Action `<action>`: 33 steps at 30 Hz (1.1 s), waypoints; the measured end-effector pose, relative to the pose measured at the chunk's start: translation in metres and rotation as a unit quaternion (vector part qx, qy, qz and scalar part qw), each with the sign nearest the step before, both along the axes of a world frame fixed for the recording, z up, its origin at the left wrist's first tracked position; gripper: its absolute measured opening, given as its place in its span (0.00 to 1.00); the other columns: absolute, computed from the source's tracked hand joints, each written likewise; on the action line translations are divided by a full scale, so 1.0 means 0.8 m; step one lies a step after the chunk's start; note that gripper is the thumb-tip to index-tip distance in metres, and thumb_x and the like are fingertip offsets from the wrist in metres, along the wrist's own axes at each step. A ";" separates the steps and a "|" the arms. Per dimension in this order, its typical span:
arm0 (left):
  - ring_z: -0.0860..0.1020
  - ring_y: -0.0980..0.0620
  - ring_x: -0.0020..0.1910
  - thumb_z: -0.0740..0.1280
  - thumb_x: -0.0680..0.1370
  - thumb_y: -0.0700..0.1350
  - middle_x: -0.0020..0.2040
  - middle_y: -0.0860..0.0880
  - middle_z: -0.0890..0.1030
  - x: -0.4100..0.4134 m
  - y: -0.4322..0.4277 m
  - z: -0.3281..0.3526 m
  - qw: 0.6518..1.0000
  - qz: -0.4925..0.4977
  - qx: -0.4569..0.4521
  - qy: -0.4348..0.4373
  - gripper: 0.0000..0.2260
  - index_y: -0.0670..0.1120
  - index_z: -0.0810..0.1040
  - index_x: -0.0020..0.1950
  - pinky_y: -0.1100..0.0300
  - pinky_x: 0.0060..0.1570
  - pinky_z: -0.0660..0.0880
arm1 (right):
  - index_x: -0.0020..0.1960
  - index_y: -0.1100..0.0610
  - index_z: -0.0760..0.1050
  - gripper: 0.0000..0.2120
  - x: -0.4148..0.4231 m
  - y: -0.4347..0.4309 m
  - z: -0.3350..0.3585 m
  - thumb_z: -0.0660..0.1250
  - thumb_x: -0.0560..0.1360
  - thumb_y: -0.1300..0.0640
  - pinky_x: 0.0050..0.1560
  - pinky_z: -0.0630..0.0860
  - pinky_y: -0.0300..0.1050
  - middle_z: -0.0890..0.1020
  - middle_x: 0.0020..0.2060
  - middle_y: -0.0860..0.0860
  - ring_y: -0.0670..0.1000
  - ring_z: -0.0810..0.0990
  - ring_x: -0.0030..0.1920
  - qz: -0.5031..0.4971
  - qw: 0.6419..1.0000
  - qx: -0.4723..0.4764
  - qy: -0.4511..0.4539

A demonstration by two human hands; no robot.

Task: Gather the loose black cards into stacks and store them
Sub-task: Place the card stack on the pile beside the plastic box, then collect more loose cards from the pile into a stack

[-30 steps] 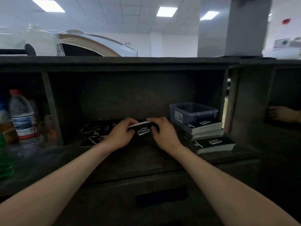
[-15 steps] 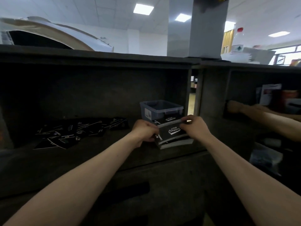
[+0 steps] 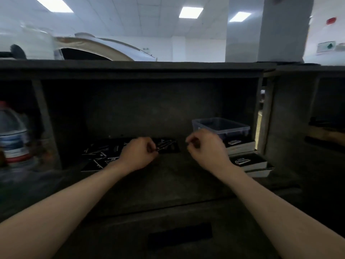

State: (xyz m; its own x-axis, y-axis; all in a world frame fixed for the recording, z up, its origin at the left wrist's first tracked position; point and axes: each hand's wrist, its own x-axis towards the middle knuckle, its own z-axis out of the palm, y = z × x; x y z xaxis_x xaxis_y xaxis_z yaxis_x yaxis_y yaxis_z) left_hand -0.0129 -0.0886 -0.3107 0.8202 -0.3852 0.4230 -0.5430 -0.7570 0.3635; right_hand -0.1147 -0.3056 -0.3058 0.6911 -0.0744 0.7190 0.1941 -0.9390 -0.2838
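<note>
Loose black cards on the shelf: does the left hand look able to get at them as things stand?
Probably yes. The left hand sits at the right edge of the loose black cards, fingers curled and seemingly pinching a few; nothing stands between them.

**Around the dark shelf unit**

A dark, weathered wooden shelf unit fills the view, its thick top board running from edge to edge. An upright wooden divider closes off its left compartment, where a clear plastic water bottle with a red-banded label stands, blurred. Below the shelf is a drawer front with a dark slot handle. Behind the unit, above its top board, rise a curved white-and-tan structure and a square grey pillar. Rectangular ceiling light panels glow overhead. In the compartment to the unit's right lies another person's forearm.
</note>
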 end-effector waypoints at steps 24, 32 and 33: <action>0.59 0.46 0.77 0.58 0.60 0.83 0.75 0.48 0.65 0.139 0.150 -0.006 0.983 0.000 0.158 0.098 0.49 0.62 0.62 0.77 0.53 0.74 0.61 | 0.72 0.53 0.70 0.21 0.260 0.084 -0.034 0.61 0.80 0.53 0.66 0.69 0.42 0.74 0.69 0.54 0.54 0.73 0.67 0.078 0.962 -0.061 0.253; 0.69 0.59 0.70 0.69 0.80 0.44 0.70 0.60 0.71 0.140 0.150 -0.009 0.974 -0.074 0.157 0.148 0.19 0.57 0.75 0.70 0.69 0.67 0.62 | 0.70 0.44 0.73 0.29 0.247 0.124 -0.024 0.67 0.72 0.64 0.73 0.58 0.35 0.66 0.75 0.47 0.48 0.65 0.74 0.209 0.909 -0.112 0.343; 0.71 0.59 0.69 0.70 0.79 0.44 0.70 0.59 0.72 0.143 0.154 -0.009 0.976 -0.076 0.144 0.144 0.19 0.57 0.77 0.69 0.67 0.68 0.65 | 0.70 0.43 0.73 0.27 0.245 0.118 -0.019 0.69 0.73 0.59 0.73 0.61 0.38 0.68 0.73 0.46 0.49 0.67 0.73 0.194 0.909 -0.116 0.350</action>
State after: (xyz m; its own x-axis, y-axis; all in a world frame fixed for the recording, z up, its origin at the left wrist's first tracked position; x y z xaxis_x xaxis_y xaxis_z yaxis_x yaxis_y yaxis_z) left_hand 0.1013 0.0343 -0.3177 0.8127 -0.5813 0.0394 -0.5643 -0.7685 0.3014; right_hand 0.0812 -0.2113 -0.3208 0.9275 0.3692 0.0585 0.3708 -0.8889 -0.2689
